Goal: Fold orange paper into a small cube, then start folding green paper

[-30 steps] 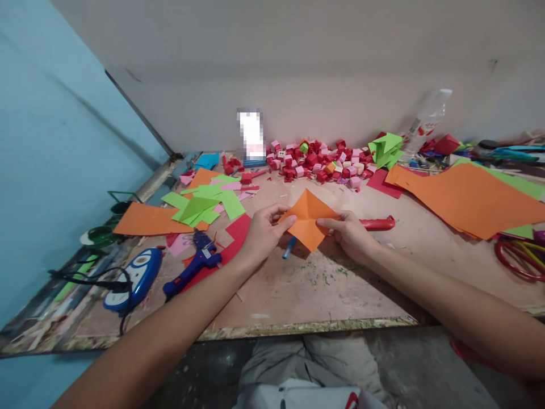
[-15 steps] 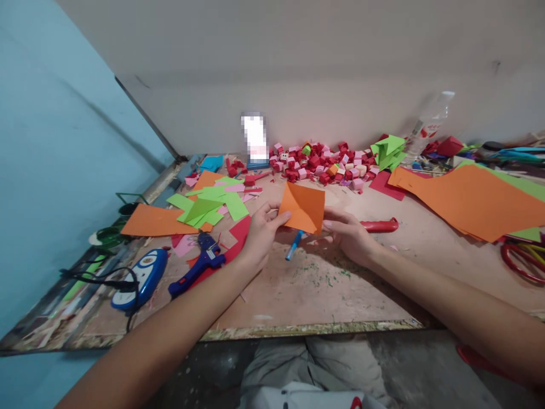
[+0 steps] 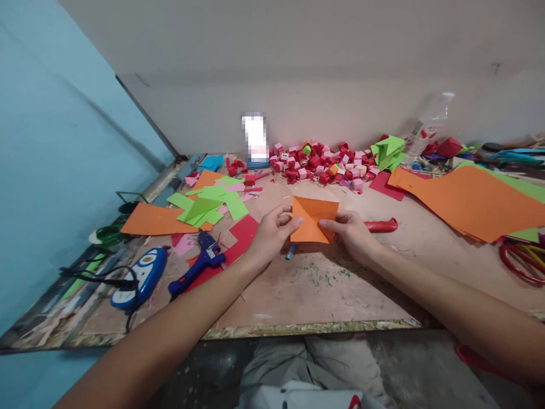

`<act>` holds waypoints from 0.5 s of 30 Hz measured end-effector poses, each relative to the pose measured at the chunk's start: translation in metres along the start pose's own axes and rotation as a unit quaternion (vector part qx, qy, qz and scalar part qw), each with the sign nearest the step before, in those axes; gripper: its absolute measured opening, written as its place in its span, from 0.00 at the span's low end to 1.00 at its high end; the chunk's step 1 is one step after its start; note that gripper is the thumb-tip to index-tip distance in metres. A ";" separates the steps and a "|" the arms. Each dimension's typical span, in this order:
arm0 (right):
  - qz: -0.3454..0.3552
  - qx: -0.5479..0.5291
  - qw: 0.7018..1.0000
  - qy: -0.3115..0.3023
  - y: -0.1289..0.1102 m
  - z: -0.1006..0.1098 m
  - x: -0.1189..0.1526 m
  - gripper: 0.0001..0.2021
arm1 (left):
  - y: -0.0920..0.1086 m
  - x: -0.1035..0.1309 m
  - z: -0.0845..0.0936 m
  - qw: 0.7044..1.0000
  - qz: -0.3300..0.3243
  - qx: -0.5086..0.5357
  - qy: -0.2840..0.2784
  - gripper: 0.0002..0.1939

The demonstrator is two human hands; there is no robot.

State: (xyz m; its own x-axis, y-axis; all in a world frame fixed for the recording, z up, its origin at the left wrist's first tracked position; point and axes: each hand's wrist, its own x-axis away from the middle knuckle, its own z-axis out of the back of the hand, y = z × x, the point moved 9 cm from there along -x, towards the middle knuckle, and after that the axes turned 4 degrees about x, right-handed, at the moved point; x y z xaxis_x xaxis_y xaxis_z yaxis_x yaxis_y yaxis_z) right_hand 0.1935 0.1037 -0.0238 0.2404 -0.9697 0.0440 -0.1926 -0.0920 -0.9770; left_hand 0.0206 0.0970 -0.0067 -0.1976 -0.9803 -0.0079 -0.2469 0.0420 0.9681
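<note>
Between both hands a small square of orange paper (image 3: 314, 211) is held above the table, with crease lines running across it. My left hand (image 3: 276, 230) pinches its left edge, thumb on the front face. My right hand (image 3: 351, 232) grips the right side, its thumb pressed on the paper's face and the other fingers behind. Below the paper a blue pen (image 3: 291, 251) lies on the table, partly covered by it. Just past my right hand is a red-handled tool (image 3: 382, 225), its other end hidden behind the hand.
Left of my hands lie a blue glue gun (image 3: 198, 263), a blue-and-white device (image 3: 142, 278) with a black cord, and green paper pieces (image 3: 208, 204). Small folded paper cubes (image 3: 323, 162) are heaped along the wall near a phone (image 3: 255, 139). Large orange sheets (image 3: 472, 199), red scissors (image 3: 517, 264) and a bottle (image 3: 432, 122) stand right.
The orange paper has shifted right and slightly down, its face turned more toward me. My right thumb has moved from its lower corner onto its face.
</note>
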 end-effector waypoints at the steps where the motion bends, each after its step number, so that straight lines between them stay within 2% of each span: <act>1: -0.001 -0.002 1.000 -0.005 -0.001 -0.001 0.000 0.15 | 0.001 -0.001 0.001 1.000 -0.004 -0.004 0.003 0.24; 7: -0.025 -0.011 1.000 0.004 0.001 0.001 -0.003 0.14 | 0.004 -0.002 0.015 0.998 -0.007 -0.015 0.061 0.12; 11: -0.002 0.035 0.999 0.011 -0.001 0.005 -0.002 0.14 | -0.005 0.002 0.013 0.995 0.059 0.048 0.060 0.18; 13: 0.015 0.068 0.997 0.017 -0.004 0.006 -0.001 0.14 | -0.004 0.003 0.010 0.996 0.064 0.056 0.041 0.23; 15: 0.025 0.082 0.996 0.016 -0.008 0.005 0.001 0.15 | -0.001 0.003 0.010 0.997 0.054 0.032 0.040 0.22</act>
State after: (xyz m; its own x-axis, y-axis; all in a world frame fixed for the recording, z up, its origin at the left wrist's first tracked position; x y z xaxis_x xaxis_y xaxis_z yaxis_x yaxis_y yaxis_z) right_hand 0.1996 0.1046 -0.0171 0.2036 -0.9790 -0.0017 -0.0449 -0.0076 -0.9990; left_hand 0.0108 0.0957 -0.0104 -0.1503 -0.9816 0.1177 -0.2898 0.1576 0.9440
